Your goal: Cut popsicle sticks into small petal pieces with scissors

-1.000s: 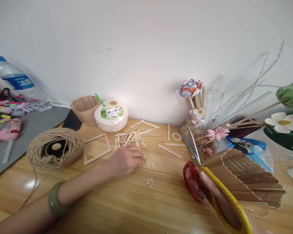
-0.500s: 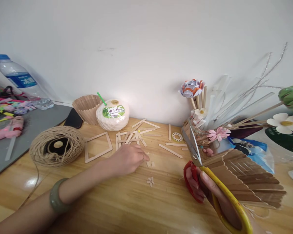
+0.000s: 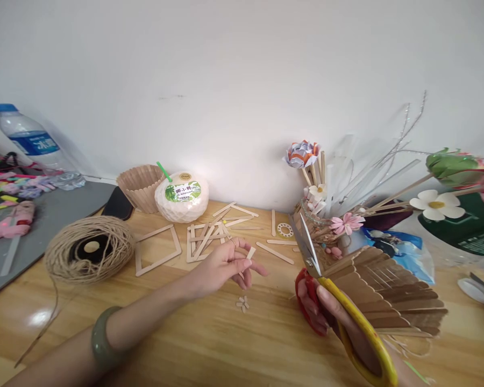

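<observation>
Between thumb and fingers, my left hand [image 3: 229, 264] pinches a small cut piece of wooden craft stick [image 3: 251, 252] above the table. My right hand [image 3: 326, 303] is wrapped through the handles of scissors [image 3: 313, 263], one red and one yellow, with the blades slightly apart and pointing up and away. Just below my left hand, several tiny stick pieces [image 3: 242, 304] lie in a flower-like cluster. Behind it are glued craft-stick frames [image 3: 191, 244] and loose craft sticks [image 3: 275, 252].
A twine roll [image 3: 89, 250], a square stick frame [image 3: 158, 250], a white coconut [image 3: 181, 200] and a stick basket [image 3: 139, 185] stand left. At right are a second basket [image 3: 391, 290], handmade flowers [image 3: 435, 205] and a paper ring [image 3: 285, 230]. A glue gun [image 3: 18, 223] lies far left.
My left hand has lifted off the table and turned, now with a small stick piece between its fingers. The right hand still holds the scissors. The view has shifted slightly.
</observation>
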`<state>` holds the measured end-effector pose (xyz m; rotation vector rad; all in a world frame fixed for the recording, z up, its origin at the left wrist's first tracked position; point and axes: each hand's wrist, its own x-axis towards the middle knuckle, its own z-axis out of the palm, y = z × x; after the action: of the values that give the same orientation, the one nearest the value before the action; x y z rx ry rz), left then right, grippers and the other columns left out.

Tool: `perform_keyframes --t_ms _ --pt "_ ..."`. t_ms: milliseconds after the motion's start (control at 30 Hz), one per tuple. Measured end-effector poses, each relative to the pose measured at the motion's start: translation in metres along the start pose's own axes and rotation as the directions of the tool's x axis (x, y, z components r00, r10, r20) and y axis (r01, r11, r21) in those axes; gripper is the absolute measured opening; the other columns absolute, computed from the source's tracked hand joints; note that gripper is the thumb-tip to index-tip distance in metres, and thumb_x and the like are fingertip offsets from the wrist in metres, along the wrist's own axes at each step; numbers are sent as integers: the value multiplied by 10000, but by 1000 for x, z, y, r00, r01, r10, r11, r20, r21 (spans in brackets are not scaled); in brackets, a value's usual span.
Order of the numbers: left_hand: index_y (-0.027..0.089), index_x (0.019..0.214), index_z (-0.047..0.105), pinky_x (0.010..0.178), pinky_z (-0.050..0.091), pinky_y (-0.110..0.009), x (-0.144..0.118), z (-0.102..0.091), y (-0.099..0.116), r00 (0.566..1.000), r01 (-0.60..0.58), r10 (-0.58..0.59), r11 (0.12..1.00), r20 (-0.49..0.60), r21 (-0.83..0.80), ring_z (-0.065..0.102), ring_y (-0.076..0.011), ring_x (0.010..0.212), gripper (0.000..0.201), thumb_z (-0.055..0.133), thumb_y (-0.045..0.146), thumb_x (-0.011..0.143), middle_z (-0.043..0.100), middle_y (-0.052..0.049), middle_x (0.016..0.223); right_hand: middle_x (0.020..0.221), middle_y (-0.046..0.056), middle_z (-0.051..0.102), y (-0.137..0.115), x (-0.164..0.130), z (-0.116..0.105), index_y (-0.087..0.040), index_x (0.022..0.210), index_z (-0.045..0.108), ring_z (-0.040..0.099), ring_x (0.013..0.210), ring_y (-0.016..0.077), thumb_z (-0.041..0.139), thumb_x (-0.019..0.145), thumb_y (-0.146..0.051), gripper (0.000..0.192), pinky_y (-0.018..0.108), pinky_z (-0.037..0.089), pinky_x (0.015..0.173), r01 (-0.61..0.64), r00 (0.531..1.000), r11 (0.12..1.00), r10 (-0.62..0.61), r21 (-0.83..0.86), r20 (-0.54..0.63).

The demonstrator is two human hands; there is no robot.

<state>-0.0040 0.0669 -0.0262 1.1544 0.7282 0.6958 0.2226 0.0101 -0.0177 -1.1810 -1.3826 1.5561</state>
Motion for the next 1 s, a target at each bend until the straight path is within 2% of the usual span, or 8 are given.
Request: perform_keyframes --t_ms 100,200,333,467,567,667,833,1000 --pt "163 786 455 587 469 -247 -2 10 5 998 20 -24 996 -57 -82 604 -116 611 313 645 407 746 707 -112 872 570 -51 371 0 -3 0 -187 693 481 303 469 97 449 851 -570 416 244 283 461 -1 1000 1000 1 -9 9" --pt "148 712 507 610 451 -232 -4 20 12 987 23 -43 991 -155 -129 616 -124 667 304 710 372 683 686 -51 793 605 -35 427 -1 -8 3 -186 739 498 352 482 102 449 849 -573 405 249 310 485 -12 1000 999 12 -34 1" --pt "137 651 610 604 420 -214 -6 34 19 961 -31 -15 987 -276 -160 535 -78 592 239 780 291 585 608 26 630 642 -19 442 -4 -18 9 -183 794 510 383 526 123 468 817 -603 422 255 316 503 -42 999 997 43 -71 8" --pt "136 654 653 549 395 -214 -5 49 26 964 -43 -12 979 -266 -198 496 -74 533 187 768 268 589 609 21 565 673 -18 416 -6 -24 15 -188 791 499 362 539 123 472 772 -661 474 247 291 491 -15 999 996 18 -88 31" --pt "133 684 648 547 414 -216 -5 57 29 967 -54 -4 974 -255 -220 528 -80 533 189 764 252 595 652 0 602 693 -10 440 -6 -24 17 -191 818 512 378 549 128 465 767 -676 489 254 324 512 39 999 992 -35 -120 36" --pt "133 674 625 542 430 -205 -6 63 31 966 -62 -1 970 -258 -237 552 -76 523 185 767 220 593 638 21 588 643 -17 428 -3 -21 16 -190 820 511 370 532 129 430 739 -731 553 256 316 502 87 994 984 -76 -156 75" --pt "122 617 589 522 442 -183 -8 68 33 968 -64 -4 963 -249 -262 559 -70 506 187 760 197 603 621 28 529 608 -21 385 1 -18 15 -168 847 512 342 513 130 369 699 -794 659 256 266 475 104 987 968 -71 -229 146" --pt "116 611 589 532 467 -189 -9 70 32 967 -103 27 951 -252 -291 579 -75 497 194 772 171 582 641 20 532 642 -18 381 1 -20 18 -183 853 492 306 550 134 371 696 -793 642 251 277 483 75 989 971 -44 -227 138"
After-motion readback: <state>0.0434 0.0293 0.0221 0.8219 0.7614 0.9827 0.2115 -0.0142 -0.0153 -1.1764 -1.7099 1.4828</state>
